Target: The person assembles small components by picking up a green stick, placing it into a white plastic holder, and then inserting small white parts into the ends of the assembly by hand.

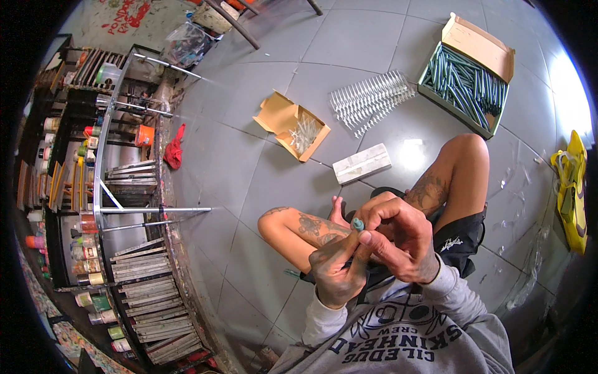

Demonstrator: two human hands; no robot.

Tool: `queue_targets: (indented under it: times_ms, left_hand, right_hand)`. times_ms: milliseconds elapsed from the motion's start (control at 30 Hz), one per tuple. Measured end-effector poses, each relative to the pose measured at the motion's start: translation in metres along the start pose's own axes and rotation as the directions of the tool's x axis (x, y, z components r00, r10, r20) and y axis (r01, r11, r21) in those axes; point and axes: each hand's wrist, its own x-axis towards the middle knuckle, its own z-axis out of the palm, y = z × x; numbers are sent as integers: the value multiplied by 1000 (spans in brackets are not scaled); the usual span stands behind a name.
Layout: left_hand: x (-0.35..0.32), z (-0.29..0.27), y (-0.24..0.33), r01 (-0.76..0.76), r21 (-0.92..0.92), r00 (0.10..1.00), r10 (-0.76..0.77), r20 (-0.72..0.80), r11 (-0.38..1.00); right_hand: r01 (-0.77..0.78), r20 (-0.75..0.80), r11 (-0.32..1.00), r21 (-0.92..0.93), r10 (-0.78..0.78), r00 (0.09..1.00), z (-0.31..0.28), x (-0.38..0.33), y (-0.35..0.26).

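Beside the glossy grey tiled floor [261, 187], a matt brown cardboard box [281, 118] holds clear plastic pieces [305, 132]; the crumpled red cloth rag [174, 148] looks soft, the shelf's metal rods [156, 210] shiny.

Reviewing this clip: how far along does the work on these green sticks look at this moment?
Possibly done: the open box is packed with green sticks, though whether they are finished cannot be told. In hand: both the left hand and right hand hold one green-tipped piece. Apparently left: clear pieces in the small carton and the white rack.
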Motion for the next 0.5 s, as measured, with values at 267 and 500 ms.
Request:
queue_targets:
  times_ms: [267,500]
  left_hand:
    - [3,6,-8,14,-64,995,-20,-96,998]
    - [6,2,4,115,-135,990,-124,-60,984]
  right_hand:
    - [16,-3,1000,13,-16,1000,-2,4,2]
    - [-39,49,999,-19,40,998,-11,11,-6]
